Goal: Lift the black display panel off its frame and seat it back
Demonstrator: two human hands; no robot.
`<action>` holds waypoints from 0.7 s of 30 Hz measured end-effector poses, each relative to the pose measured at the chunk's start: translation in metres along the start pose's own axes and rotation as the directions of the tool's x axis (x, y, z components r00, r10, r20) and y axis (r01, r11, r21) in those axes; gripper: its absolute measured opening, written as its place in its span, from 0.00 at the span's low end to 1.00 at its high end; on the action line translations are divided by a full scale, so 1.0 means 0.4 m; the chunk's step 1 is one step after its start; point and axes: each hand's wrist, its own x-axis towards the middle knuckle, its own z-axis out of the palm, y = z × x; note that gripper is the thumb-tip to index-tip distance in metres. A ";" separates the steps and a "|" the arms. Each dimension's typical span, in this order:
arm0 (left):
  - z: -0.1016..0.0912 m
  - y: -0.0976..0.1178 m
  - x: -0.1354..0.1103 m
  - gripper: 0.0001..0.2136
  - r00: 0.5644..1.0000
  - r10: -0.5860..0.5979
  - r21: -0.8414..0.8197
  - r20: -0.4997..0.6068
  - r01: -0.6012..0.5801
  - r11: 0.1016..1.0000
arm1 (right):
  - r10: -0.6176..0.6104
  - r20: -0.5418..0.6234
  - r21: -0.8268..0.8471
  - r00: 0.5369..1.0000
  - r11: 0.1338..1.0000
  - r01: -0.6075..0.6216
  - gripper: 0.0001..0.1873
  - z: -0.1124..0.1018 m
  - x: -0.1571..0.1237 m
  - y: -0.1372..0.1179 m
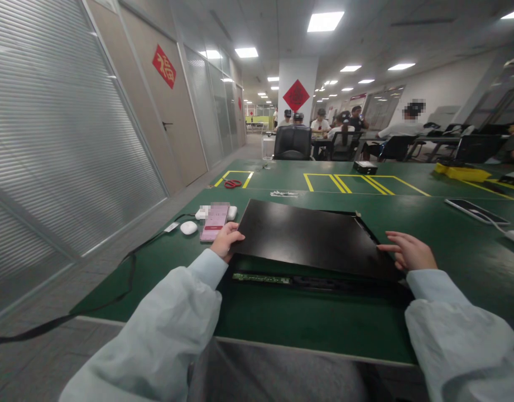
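Note:
A flat black display panel [307, 234] lies tilted over a dark frame, its left side raised. My left hand [226, 240] pinches the panel's left edge, thumb on top. At the right edge is my right hand [409, 251], fingers stretched out and apart, the tips at or just beside the panel's rim; exact contact there I cannot tell. Below the panel's near edge a green circuit board strip [260, 278] shows along the black frame [332, 285]. The frame's far right corner also shows beyond the panel, while most of it is hidden underneath.
On the green table [315, 324], a pink-screened phone [215, 223] and a white case [188, 228] sit at left. Red scissors [232, 183] lie farther back. A dark phone [476, 211] with a cable is at right, and a yellow tray [461, 172] stands behind. Several people sit beyond.

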 end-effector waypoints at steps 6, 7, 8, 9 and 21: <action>-0.004 -0.030 0.024 0.18 0.996 -0.003 -0.040 -0.087 -0.001 0.999 | -0.086 -0.029 -0.008 0.996 0.996 0.086 0.17 0.007 -0.007 0.013; -0.005 -0.038 0.031 0.17 0.994 -0.003 -0.052 -0.106 -0.002 0.999 | -0.093 -0.016 -0.010 0.996 0.996 0.092 0.17 0.005 -0.005 0.018; -0.007 -0.045 0.038 0.18 0.993 0.001 -0.061 -0.116 -0.009 0.998 | -0.096 -0.001 -0.014 0.995 0.995 0.096 0.18 0.001 -0.001 0.021; -0.008 -0.052 0.043 0.19 0.992 0.014 -0.071 -0.129 -0.024 0.997 | -0.098 0.008 -0.017 0.995 0.995 0.098 0.18 -0.002 0.004 0.024; -0.003 -0.050 0.043 0.25 0.992 0.040 0.083 -0.120 -0.030 0.996 | -0.062 0.001 -0.103 0.998 0.993 0.062 0.23 -0.013 0.040 0.038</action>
